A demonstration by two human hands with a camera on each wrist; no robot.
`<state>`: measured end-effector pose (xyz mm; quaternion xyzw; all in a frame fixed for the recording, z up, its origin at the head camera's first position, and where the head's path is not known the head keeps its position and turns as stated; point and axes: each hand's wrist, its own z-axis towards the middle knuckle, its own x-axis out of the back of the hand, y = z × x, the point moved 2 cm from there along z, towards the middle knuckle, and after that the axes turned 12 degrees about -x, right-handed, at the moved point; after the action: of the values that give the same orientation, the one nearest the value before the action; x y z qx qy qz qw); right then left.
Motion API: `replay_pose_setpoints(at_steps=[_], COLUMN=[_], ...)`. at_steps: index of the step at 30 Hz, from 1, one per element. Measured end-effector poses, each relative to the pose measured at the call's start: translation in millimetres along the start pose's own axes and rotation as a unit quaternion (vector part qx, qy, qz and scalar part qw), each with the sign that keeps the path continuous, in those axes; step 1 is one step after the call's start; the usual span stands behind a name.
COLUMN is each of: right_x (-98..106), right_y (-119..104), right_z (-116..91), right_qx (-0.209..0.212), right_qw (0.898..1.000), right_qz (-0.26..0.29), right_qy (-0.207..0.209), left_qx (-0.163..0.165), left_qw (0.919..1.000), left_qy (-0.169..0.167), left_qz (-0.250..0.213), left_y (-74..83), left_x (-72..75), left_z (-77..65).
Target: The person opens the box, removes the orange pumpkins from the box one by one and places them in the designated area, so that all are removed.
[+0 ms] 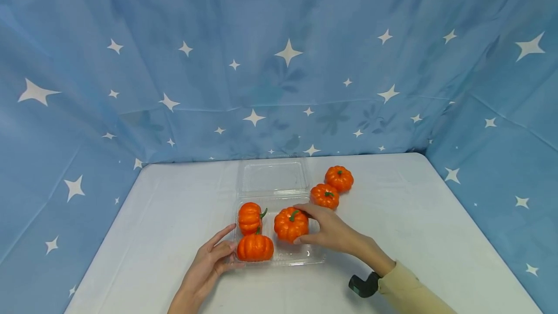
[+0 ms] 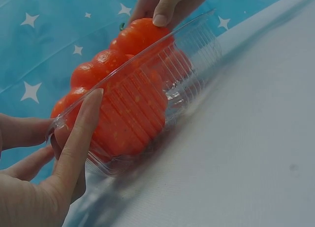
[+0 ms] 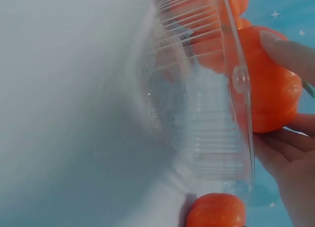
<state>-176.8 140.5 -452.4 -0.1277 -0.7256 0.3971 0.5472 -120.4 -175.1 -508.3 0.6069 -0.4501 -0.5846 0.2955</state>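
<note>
A clear plastic clamshell container [image 1: 301, 255] stands on the table with its lid [image 1: 274, 177] folded open behind it. My left hand [image 1: 209, 263] grips its near left corner, with the thumb [image 2: 81, 131] along the near wall. Two small orange pumpkins, a rear one [image 1: 250, 218] and a front one [image 1: 255, 248], lie in the left part of the container. My right hand [image 1: 331, 229] holds another pumpkin [image 1: 291, 225] with a green stem between thumb and fingers. In the right wrist view this pumpkin [image 3: 269, 84] is at rim height, partly above the container.
Two more pumpkins, a nearer one [image 1: 324, 196] and a farther one [image 1: 339, 179], sit on the white table [image 1: 174, 197] right of the lid. A black curved object [image 1: 365, 285] is by the right wrist. Blue star-patterned cloth [image 1: 270, 86] hangs behind the table and at its sides.
</note>
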Motion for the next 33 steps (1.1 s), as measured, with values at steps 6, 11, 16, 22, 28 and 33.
replay_pose_setpoints(at_steps=[6, 11, 16, 22, 28, 33], right_x=[5, 12, 17, 24, 35, 45], right_y=[5, 10, 16, 22, 28, 38], right_z=[-9, -15, -22, -31, -41, -48], right_qx=[0.023, 0.025, 0.028, 0.023, -0.002, -0.021], right_qw=[0.999, 0.998, 0.997, 0.995, 0.992, 0.989], right_qz=[0.007, 0.008, 0.007, -0.001, -0.016, -0.028], right_qy=[0.039, 0.058, 0.071, 0.096, 0.125, 0.146], left_qx=[-0.002, 0.000, 0.000, 0.002, 0.004, 0.005], left_qw=[1.0000, 0.9999, 0.9999, 0.9999, 1.0000, 1.0000], left_qy=[-0.005, -0.010, -0.014, -0.013, -0.005, -0.005], left_qz=[-0.002, -0.003, -0.001, -0.005, -0.003, 0.000], left_y=[0.3, 0.7, 1.1, 1.0, 0.4, 0.2], left_x=[0.6, 0.7, 0.8, 0.5, 0.7, 0.8], left_z=[-0.6, -0.8, -0.6, -0.7, -0.1, 0.3])
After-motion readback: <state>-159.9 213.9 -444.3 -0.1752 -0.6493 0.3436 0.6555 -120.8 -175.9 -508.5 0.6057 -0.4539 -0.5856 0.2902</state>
